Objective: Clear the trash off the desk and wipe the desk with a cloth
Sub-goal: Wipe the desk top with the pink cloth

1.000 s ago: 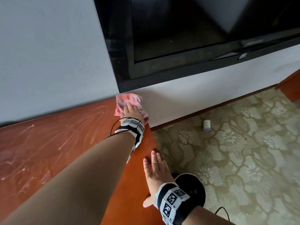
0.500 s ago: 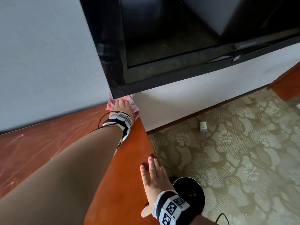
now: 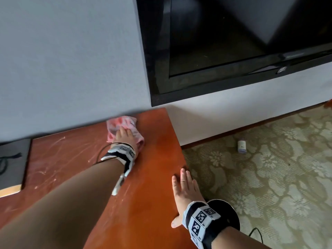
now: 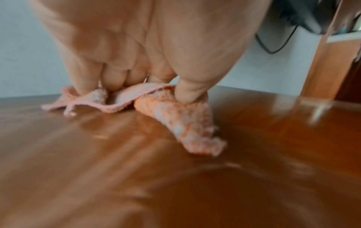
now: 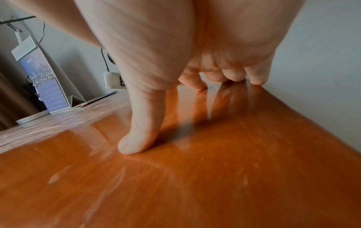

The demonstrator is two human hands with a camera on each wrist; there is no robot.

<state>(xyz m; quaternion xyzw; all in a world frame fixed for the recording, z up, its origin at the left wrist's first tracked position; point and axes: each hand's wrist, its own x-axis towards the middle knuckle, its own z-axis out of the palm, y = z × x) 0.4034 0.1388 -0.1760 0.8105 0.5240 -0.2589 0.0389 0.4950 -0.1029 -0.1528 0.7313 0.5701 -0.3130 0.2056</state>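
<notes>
A pink cloth [image 3: 124,127] lies on the reddish wooden desk [image 3: 158,144] near its far edge by the wall. My left hand [image 3: 124,135] presses flat on the cloth with straight fingers. In the left wrist view the fingers and thumb push down on the cloth [image 4: 175,117], and one end of it trails toward the camera. My right hand [image 3: 185,187] rests flat on the desk by its right edge, fingers spread; the right wrist view shows the thumb and fingertips [image 5: 255,80] touching the wood [image 5: 234,169].
White streaks [image 3: 50,159] mark the desk's left part. A dark flat item [image 3: 12,164] lies at far left. A black TV [image 3: 233,47] hangs above the desk's far right corner. On the carpet lie a small bottle [image 3: 242,146] and a round black object [image 3: 228,214].
My left hand has slid the cloth leftward along the wall, away from the desk's far right corner. The right hand stays flat at the right edge. The head view has turned left.
</notes>
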